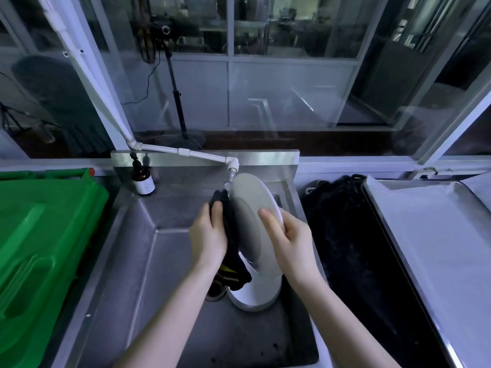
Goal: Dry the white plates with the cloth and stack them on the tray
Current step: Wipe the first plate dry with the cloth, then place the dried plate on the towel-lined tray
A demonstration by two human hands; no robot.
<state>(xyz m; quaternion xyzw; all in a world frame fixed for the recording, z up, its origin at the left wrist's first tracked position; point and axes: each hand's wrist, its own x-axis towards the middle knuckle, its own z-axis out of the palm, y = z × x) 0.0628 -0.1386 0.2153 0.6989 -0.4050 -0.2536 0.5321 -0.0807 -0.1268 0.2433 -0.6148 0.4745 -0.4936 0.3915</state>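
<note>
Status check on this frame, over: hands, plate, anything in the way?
Left grip holds dark cloth against white plate. Right grip holds its rim, plate on edge over sink. Second plate below in sink. Dark mat lies between sink and tray.

We saw only the person's two hands and forearms; the left hand (208, 235) and the right hand (289, 240) were bare; the left forearm (170, 314) and the right forearm (345, 322) were bare too, uncovered right down to the lower edge of the view; both arms looked slim and smooth; the fingers (265, 220) were long, their nails too blurred for us to judge.
</note>
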